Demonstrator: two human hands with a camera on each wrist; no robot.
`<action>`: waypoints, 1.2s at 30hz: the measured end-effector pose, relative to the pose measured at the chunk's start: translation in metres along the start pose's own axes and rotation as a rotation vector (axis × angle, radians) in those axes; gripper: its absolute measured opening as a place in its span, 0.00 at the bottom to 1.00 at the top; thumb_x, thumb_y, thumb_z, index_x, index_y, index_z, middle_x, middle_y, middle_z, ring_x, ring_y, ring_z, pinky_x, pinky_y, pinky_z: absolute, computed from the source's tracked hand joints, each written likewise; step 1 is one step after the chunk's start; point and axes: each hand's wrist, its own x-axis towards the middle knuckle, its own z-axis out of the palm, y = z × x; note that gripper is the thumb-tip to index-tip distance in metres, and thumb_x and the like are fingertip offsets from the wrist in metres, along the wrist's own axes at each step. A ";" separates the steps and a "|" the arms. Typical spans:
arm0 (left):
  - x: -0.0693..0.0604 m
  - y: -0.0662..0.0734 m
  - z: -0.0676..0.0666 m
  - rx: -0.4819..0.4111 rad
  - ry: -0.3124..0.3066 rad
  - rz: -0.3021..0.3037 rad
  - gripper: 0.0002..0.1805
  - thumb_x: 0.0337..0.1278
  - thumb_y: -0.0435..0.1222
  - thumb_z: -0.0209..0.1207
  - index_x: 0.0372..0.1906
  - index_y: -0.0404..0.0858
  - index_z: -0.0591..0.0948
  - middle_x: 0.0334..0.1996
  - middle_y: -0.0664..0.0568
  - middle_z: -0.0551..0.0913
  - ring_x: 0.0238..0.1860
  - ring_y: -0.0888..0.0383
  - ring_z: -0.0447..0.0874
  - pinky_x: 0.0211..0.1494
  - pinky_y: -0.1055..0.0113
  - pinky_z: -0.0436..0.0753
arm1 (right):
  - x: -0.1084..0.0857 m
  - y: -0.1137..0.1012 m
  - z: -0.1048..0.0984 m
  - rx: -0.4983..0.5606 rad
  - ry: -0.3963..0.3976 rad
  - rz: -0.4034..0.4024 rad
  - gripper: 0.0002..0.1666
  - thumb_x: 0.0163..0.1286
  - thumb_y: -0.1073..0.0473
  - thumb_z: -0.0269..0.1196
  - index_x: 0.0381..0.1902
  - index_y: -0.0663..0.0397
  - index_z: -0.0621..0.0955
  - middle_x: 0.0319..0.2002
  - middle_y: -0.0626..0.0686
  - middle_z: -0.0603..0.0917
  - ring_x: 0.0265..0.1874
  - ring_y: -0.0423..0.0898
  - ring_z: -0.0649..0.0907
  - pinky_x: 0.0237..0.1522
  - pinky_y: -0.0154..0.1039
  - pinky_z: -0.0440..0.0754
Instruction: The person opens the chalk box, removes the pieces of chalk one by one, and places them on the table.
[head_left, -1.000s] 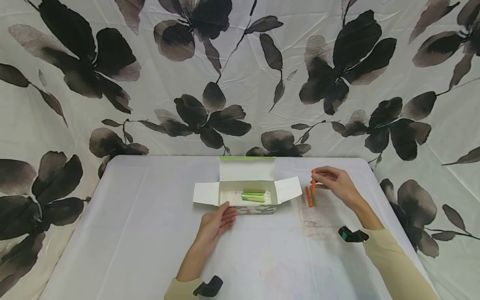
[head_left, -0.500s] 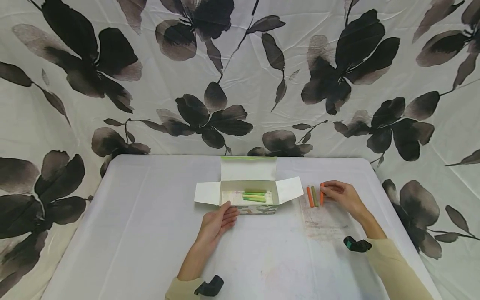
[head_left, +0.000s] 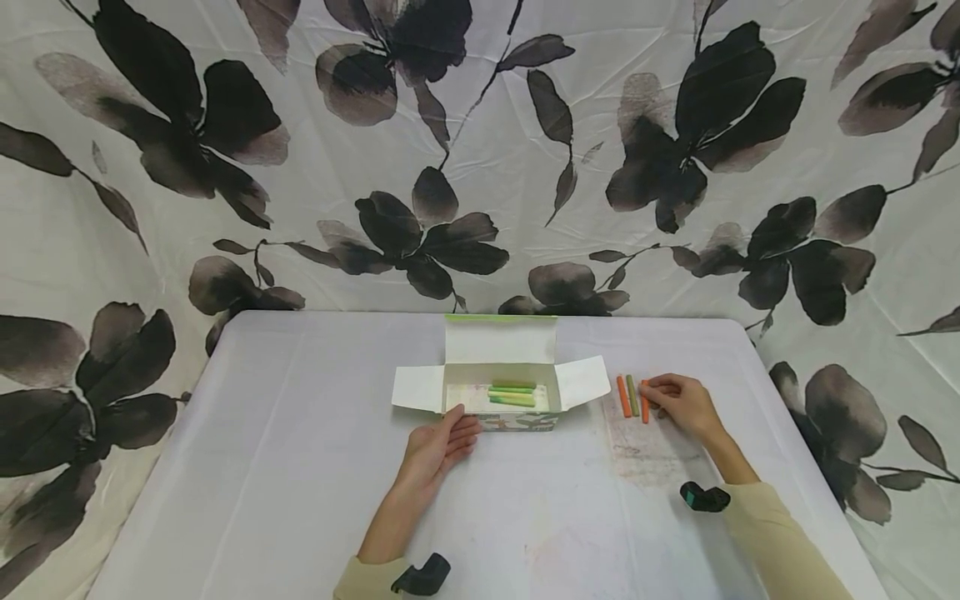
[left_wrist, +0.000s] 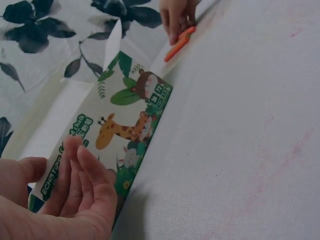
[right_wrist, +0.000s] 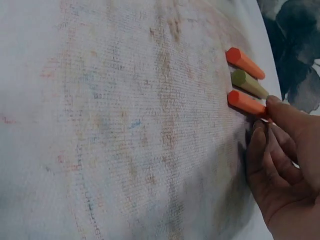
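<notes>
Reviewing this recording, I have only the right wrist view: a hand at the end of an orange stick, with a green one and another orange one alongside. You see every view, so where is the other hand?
Observer: The left hand is at the front of a box.
Operator: Does that box hold anything?
Observer: Yes, green sticks lie inside it, as the head view shows.
Operator: Is there a picture on the box's front?
Observer: Yes, the left wrist view shows a cartoon giraffe printed there.
</notes>
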 end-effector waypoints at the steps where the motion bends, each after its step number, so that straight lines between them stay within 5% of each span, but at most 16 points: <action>1: 0.000 0.000 0.000 0.003 -0.002 0.001 0.23 0.75 0.45 0.59 0.52 0.25 0.81 0.41 0.46 0.89 0.41 0.60 0.87 0.43 0.72 0.85 | 0.000 -0.001 0.000 -0.014 0.005 -0.001 0.23 0.73 0.55 0.68 0.51 0.73 0.82 0.37 0.61 0.89 0.29 0.43 0.86 0.29 0.33 0.84; 9: -0.002 0.000 0.002 0.002 0.000 -0.009 0.25 0.74 0.45 0.60 0.53 0.23 0.81 0.41 0.46 0.89 0.40 0.60 0.87 0.43 0.72 0.85 | 0.000 -0.012 -0.002 -0.068 0.010 -0.021 0.19 0.75 0.58 0.65 0.49 0.73 0.82 0.35 0.63 0.88 0.29 0.49 0.87 0.29 0.35 0.85; 23: 0.000 0.002 0.001 -0.003 0.017 -0.012 0.25 0.74 0.45 0.60 0.55 0.23 0.80 0.41 0.46 0.90 0.38 0.61 0.87 0.42 0.73 0.85 | 0.011 -0.056 -0.022 -0.105 0.014 -0.172 0.17 0.77 0.56 0.64 0.49 0.68 0.83 0.42 0.67 0.88 0.40 0.62 0.88 0.37 0.31 0.83; 36: -0.001 0.005 0.003 0.001 0.014 -0.022 0.25 0.75 0.45 0.60 0.56 0.24 0.80 0.43 0.45 0.89 0.41 0.60 0.88 0.44 0.72 0.85 | 0.021 -0.108 -0.019 -0.097 -0.043 -0.302 0.14 0.75 0.56 0.67 0.47 0.63 0.85 0.39 0.59 0.88 0.39 0.56 0.86 0.37 0.32 0.82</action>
